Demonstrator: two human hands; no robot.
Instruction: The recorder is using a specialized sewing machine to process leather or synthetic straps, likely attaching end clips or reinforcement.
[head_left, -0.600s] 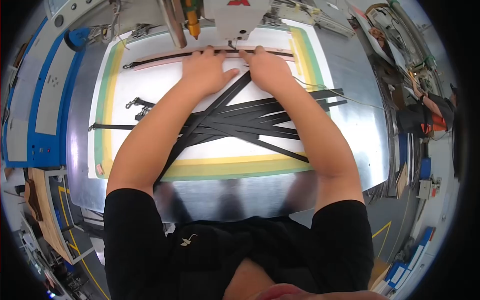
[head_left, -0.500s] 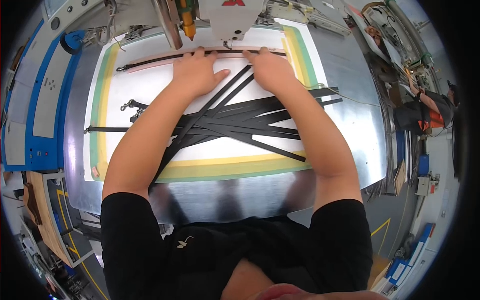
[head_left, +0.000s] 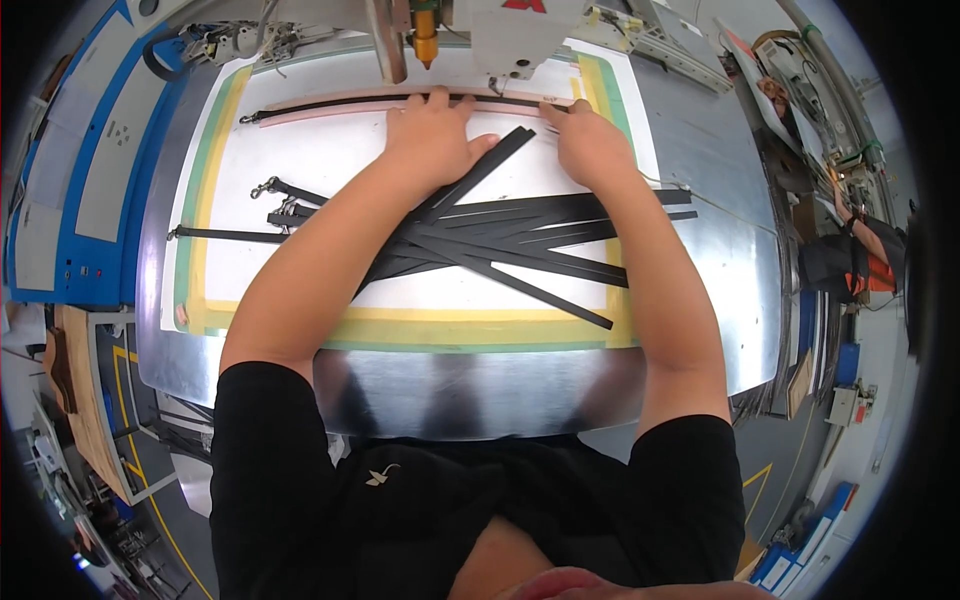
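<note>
A long black strap [head_left: 340, 101] with a metal clip at its left end lies along a pale pink strip [head_left: 300, 119] near the far side of the table. My left hand [head_left: 428, 142] rests over its middle, fingers spread and fingertips on the strap. Toward the strap's right end, my right hand [head_left: 592, 145] presses down with the index finger stretched out; its thumb is hidden. A crossed pile of black straps [head_left: 470, 235] lies nearer to me, partly under my forearms. Metal clips [head_left: 264, 187] show at some left ends.
Above the strap hangs a white machine head [head_left: 515, 50] with a needle, beside a brass-coloured nozzle [head_left: 427, 45]. Yellow and green tape [head_left: 420, 333] borders the white sheet on the metal table [head_left: 480, 395]. A blue cabinet [head_left: 95, 190] stands left; a person [head_left: 865, 250] is at right.
The whole view has shifted a little. My right hand sits slightly farther right along the strap. Two loose strap ends below my hands now lie closer together. My left hand stays on the strap.
</note>
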